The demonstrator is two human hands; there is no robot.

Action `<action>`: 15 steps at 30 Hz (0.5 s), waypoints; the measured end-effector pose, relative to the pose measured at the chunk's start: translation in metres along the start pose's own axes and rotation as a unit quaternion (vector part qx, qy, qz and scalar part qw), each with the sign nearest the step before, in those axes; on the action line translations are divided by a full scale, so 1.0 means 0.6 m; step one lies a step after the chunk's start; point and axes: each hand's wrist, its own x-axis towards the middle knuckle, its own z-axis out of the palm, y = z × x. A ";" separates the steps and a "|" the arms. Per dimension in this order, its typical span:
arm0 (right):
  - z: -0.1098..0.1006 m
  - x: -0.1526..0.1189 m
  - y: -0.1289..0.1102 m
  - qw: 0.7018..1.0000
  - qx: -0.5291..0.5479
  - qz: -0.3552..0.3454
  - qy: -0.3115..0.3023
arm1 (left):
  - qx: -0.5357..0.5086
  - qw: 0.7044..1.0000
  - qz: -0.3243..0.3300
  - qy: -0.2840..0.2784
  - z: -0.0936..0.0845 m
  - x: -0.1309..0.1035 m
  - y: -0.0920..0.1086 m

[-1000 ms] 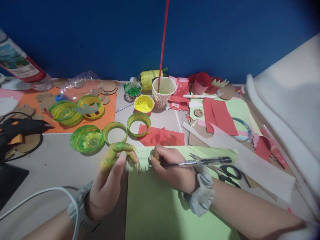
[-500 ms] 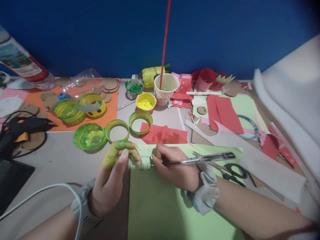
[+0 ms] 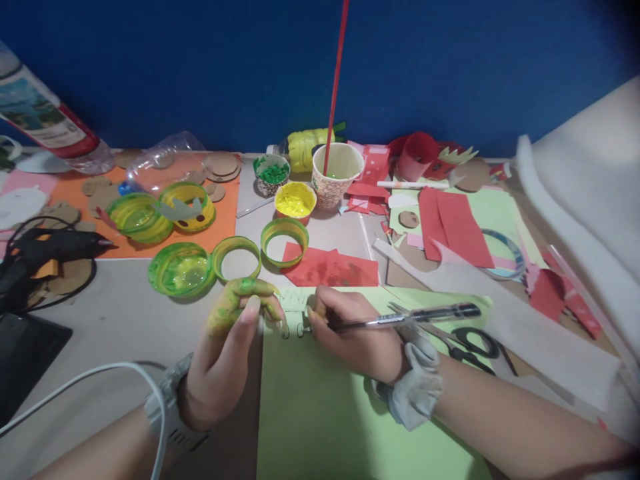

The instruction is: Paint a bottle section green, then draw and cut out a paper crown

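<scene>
My right hand (image 3: pixel 350 330) is closed round a pen (image 3: pixel 425 313), its tip at the upper part of a light green sheet (image 3: pixel 310 407). Small drawn ovals and a zigzag line show on the paper between my hands. My left hand (image 3: pixel 235 340), smeared with green and yellow paint, has curled fingers at the sheet's upper left edge and a raised thumb. Whether its fingertips pinch anything cannot be made out. Scissors (image 3: pixel 465 350) lie beyond my right wrist, and a red paper piece (image 3: pixel 335 268) lies just behind the sheet.
Painted green-yellow rings (image 3: pixel 285 243) and a painted dish (image 3: pixel 181 270) stand behind my left hand. Farther back are paint cups (image 3: pixel 295 202), a paper cup (image 3: pixel 336 175) with a red stick, and a bottle (image 3: pixel 55 117). A glue gun (image 3: pixel 55 250) lies left, paper scraps (image 3: pixel 457 227) right.
The whole view has shifted slightly, with most things now a little farther right. My hands keep nearly the same pose, and the pen is still in my right hand.
</scene>
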 end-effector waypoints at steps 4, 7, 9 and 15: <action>0.004 0.000 0.000 0.999 -0.009 0.029 0.037 | -0.002 1.000 -0.003 -0.012 -0.001 -0.001 0.001; 0.006 0.001 -0.001 0.998 -0.020 0.034 0.048 | -0.030 0.999 -0.015 -0.006 -0.003 -0.002 -0.001; 0.006 0.002 -0.001 0.998 -0.022 0.030 0.050 | -0.053 0.998 -0.033 -0.001 -0.003 -0.002 -0.003; 0.004 0.003 -0.004 0.998 -0.025 0.021 0.049 | -0.050 0.998 -0.013 -0.024 -0.002 0.000 -0.007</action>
